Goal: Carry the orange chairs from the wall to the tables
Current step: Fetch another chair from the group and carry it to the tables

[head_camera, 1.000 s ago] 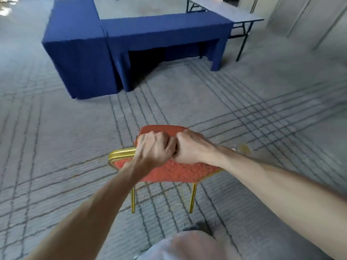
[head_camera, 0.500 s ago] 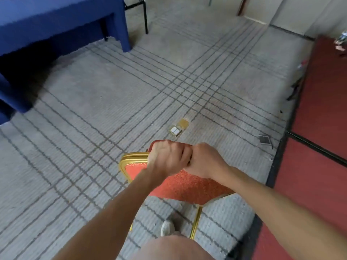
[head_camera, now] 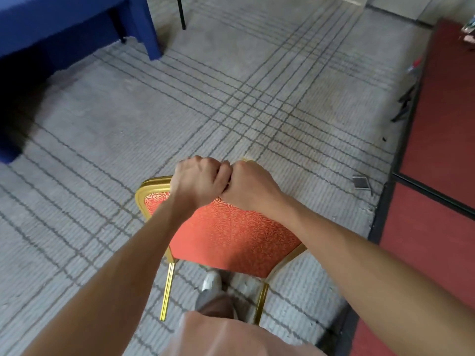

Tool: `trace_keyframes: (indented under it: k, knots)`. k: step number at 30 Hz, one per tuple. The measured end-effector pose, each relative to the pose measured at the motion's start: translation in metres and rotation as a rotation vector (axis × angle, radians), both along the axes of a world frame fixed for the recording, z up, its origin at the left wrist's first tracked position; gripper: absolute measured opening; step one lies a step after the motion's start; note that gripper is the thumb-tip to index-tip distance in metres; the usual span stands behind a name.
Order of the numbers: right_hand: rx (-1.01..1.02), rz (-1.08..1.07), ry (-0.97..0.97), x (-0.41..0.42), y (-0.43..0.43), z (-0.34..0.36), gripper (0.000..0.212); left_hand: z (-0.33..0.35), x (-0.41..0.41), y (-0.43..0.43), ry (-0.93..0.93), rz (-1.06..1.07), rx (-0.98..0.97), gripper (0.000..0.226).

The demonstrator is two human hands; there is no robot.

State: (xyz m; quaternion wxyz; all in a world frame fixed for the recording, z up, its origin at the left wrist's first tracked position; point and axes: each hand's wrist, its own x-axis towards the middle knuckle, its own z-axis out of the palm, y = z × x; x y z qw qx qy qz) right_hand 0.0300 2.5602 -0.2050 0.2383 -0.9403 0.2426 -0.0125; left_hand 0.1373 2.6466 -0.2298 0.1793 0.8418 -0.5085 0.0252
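An orange chair (head_camera: 226,235) with a gold metal frame hangs in front of me, low in the middle of the view. My left hand (head_camera: 198,181) and my right hand (head_camera: 250,187) are fists side by side, both gripping the top of its backrest. Two gold legs point down toward the carpet near my shoe. The blue-draped table (head_camera: 64,24) stands at the upper left, well away from the chair.
Grey carpet with dark crossing stripes covers the floor. A raised red platform (head_camera: 442,150) with a black edge runs along the right. A small metal object (head_camera: 361,181) lies on the carpet beside it. A black table leg (head_camera: 181,14) shows at the top.
The view has swung right: the blue tables slid to the upper left and the red platform came in on the right. Both hands keep their grip on the chair.
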Motion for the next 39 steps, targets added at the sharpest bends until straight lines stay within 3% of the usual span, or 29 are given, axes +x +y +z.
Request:
trace_keyframes:
  k: [9, 15, 22, 27, 32, 39]
  knots:
    - [-0.072, -0.076, -0.062, 0.065, -0.116, -0.014, 0.028, -0.004, 0.071, -0.120, -0.011, -0.011, 0.017, 0.067]
    - [-0.022, -0.161, 0.170, 0.119, -0.226, -0.024, 0.025, -0.010, 0.113, -0.230, 0.080, 0.034, 0.007, 0.056]
    - [-0.047, -0.198, 0.253, 0.162, -0.315, -0.005, 0.019, -0.002, 0.167, -0.322, -0.109, -0.393, 0.010, 0.038]
    - [-0.213, -0.195, 0.192, 0.187, -0.373, 0.038, 0.020, 0.035, 0.198, -0.379, -0.276, -0.424, -0.112, 0.027]
    - [-0.327, -0.190, 0.132, 0.203, -0.424, 0.054, 0.019, 0.043, 0.219, -0.443, -0.176, -0.337, -0.125, 0.033]
    - [-0.268, -0.164, 0.169, 0.231, -0.537, 0.012, 0.026, 0.007, 0.254, -0.555, -0.237, -0.434, -0.140, 0.026]
